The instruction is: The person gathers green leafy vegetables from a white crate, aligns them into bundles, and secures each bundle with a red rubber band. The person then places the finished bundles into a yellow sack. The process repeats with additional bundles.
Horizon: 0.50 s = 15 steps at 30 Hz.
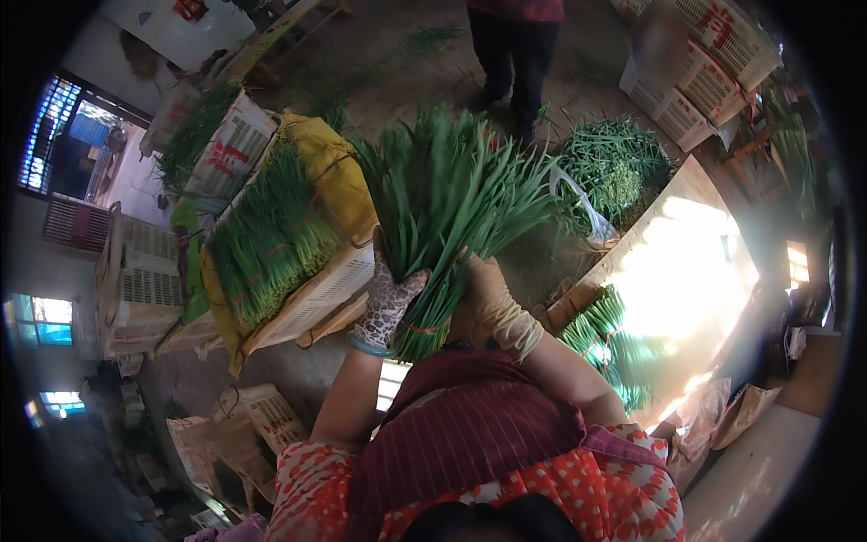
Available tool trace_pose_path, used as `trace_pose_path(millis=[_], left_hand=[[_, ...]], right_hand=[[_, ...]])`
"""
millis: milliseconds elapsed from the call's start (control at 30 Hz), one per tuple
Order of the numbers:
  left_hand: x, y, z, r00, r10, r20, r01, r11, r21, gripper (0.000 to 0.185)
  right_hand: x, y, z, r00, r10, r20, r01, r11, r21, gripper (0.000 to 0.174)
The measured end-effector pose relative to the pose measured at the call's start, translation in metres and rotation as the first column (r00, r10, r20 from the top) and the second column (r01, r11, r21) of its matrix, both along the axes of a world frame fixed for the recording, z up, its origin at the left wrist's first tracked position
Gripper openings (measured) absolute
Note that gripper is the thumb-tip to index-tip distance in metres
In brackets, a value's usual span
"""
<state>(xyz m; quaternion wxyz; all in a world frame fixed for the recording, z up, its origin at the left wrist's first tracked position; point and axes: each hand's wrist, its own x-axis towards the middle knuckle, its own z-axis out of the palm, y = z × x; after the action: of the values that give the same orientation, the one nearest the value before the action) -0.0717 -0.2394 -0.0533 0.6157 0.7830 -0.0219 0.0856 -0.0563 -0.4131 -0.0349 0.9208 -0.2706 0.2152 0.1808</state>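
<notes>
A large bundle of green garlic chives [447, 196] is held upright in front of my body, its leaf tips fanning out away from me. Around its pale lower stalks runs a red band [423, 328]. My left hand [396, 291], in a leopard-print glove, grips the bundle's left side, thumb across the front just above the band. On the other side my right hand [491, 295], in a pale glove, is closed against the leaves; its fingers are partly hidden. A crate on the left, lined with yellow sacking [332, 179], holds several banded chive bundles [271, 237].
Right of me, banded chives [599, 332] lie on a sunlit board [677, 271]. Beyond it sits a heap of loose greens [613, 166]. A person [515, 54] stands ahead. Plastic crates are stacked at the far right [708, 81] and left [145, 278].
</notes>
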Motion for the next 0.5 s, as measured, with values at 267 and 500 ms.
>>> trace_pose_path(millis=[267,500], left_hand=[[0.008,0.006,-0.005,0.960,0.111,-0.258,-0.206,0.901,-0.381,0.032],[0.008,0.018,0.009,0.967,0.208,-0.150,-0.249,0.901,-0.356,0.031]], right_hand=[[0.000,0.003,-0.013,1.000,0.016,0.024,-0.019,0.996,0.093,0.047],[0.007,-0.021,0.019,0.980,-0.140,0.145,0.166,0.968,-0.188,0.063]])
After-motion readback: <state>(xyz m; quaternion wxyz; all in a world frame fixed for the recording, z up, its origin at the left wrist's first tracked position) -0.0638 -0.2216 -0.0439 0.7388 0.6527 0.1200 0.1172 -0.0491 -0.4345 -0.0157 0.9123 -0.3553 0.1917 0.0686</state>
